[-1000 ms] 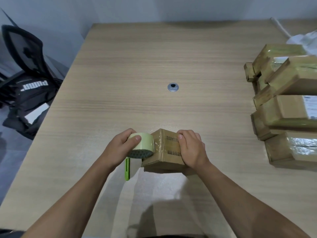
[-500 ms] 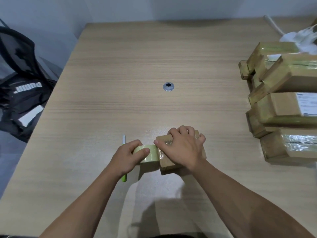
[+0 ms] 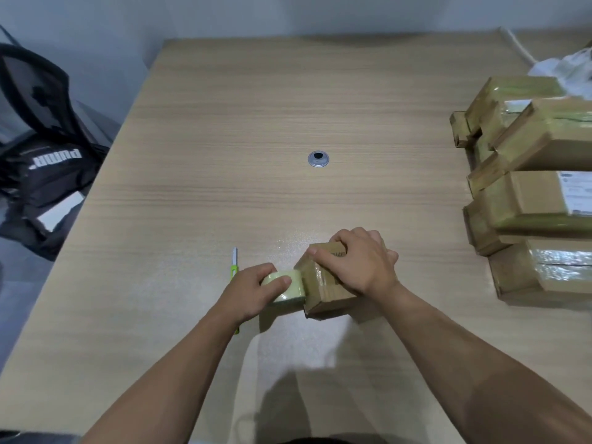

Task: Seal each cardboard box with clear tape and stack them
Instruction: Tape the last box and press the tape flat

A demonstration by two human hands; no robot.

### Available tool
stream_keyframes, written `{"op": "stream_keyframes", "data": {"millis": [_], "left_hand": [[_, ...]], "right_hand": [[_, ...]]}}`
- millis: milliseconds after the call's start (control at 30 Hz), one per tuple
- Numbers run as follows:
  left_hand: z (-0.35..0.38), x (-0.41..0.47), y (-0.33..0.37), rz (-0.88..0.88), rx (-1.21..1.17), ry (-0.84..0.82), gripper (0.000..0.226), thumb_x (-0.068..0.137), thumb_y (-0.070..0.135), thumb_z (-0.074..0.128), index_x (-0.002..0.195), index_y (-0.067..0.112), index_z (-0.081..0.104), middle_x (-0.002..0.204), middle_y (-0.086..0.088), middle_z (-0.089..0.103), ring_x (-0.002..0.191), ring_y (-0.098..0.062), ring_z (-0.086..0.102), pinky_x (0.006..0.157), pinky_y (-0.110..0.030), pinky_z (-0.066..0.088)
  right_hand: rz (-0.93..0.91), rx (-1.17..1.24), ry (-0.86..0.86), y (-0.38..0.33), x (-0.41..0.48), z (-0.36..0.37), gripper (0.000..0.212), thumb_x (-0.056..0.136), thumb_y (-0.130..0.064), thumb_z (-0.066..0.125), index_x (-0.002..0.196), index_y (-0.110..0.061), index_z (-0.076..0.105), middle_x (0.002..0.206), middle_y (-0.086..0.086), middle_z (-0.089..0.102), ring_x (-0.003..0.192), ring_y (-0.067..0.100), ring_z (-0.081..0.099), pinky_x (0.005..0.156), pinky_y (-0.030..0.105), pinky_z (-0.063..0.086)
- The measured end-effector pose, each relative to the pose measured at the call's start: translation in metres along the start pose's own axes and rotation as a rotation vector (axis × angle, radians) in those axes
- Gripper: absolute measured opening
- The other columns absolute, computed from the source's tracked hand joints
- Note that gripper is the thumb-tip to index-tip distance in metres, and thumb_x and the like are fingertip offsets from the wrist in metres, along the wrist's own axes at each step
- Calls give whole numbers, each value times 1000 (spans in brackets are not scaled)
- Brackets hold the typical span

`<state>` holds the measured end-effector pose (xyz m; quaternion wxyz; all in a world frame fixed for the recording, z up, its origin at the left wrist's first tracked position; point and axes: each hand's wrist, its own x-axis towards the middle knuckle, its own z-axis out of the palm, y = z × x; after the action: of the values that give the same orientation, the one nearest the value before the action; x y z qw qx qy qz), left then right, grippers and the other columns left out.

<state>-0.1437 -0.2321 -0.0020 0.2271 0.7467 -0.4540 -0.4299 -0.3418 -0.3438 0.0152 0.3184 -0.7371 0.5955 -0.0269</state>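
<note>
Head view shows a small cardboard box (image 3: 322, 283) low in the middle of the frame, resting on the wooden table (image 3: 224, 123), just right of the centre line. The right hand (image 3: 358, 262) lies on top of it with the fingers curled over the far edge and the thumb stretched along the upper left edge, so it grips and presses the box down. The left hand (image 3: 251, 294) holds the tape roll (image 3: 285, 283) against the left end face of the box; the thumb lies across the top of the roll, and the other fingers wrap around its far side, where I cannot see them fully. Shiny tape already covers this left face, so I judge that sealing of this box is in progress and not finished. At the right edge of the frame a pile of boxes (image 3: 538, 193) is already taped and stacked. What remains, as I judge, is to finish and cut the strip, perhaps with the green cutter (image 3: 234, 261) lying just beyond the left hand, and to put this box on the pile. The long axis of the box seems to run from the left toward the right of the frame, slightly turned to the upper right; the hand hides much of it.
</note>
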Motion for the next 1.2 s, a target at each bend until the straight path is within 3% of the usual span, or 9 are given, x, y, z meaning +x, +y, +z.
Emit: {"op": "stream_keyframes", "data": {"millis": [100,300,533,633,767,900,1033,1133,1200], "left_hand": [[10,10,19,1,9,22,40,89,46,65,59,27,47,54,14,47,54,-3,43,56,-28,32],[6,16,34,8,222,-7,35,93,41,63,70,15,54,68,1,56,64,-14,52,54,-28,34],[20,13,38,26,-10,94,27,92,45,66,80,22,57,83,1,63,74,-13,57,63,-30,41],[23,13,39,33,-143,120,25,94,50,57,86,27,60,94,4,63,87,-12,58,72,-32,42],[20,14,30,8,-185,200,17,100,39,55,100,25,64,110,6,61,101,-6,56,80,-27,40],[13,11,23,-10,-241,231,16,101,39,50,101,30,63,108,10,61,100,-7,56,78,-29,40],[2,10,9,-111,-169,354,21,105,34,43,107,22,60,103,10,60,98,-12,55,80,-33,39],[-4,13,-23,-259,-12,465,17,99,27,53,95,11,56,93,-4,62,87,-26,60,65,-35,41],[-4,11,-44,-350,101,451,19,94,26,61,95,9,52,94,-10,60,79,-25,56,58,-33,35]], "right_hand": [[47,146,14,14,5,-9,43,81,-78,54,93,-37,62,103,-16,52,114,13,38,88,41,28],[31,178,8,15,3,-12,38,85,-74,55,94,-37,63,103,-18,52,111,11,38,88,39,27],[72,270,35,28,3,-17,51,76,-80,44,95,-37,62,105,-17,55,112,12,39,95,43,32],[90,295,72,33,2,-17,43,84,-77,50,92,-36,62,106,-17,56,114,13,41,99,46,35],[97,273,87,31,2,-15,38,89,-72,50,94,-36,62,107,-16,56,114,14,41,96,44,33],[87,236,80,26,2,-13,39,88,-73,49,98,-38,62,110,-14,55,113,13,38,92,42,29],[96,185,68,22,2,-11,40,88,-74,48,101,-39,62,112,-12,53,118,15,39,93,42,29],[102,167,70,21,3,-10,39,88,-75,48,101,-40,61,112,-12,53,123,17,40,96,44,30],[106,163,73,19,3,-9,41,87,-76,47,102,-41,61,113,-12,53,124,17,40,96,44,30]]}}
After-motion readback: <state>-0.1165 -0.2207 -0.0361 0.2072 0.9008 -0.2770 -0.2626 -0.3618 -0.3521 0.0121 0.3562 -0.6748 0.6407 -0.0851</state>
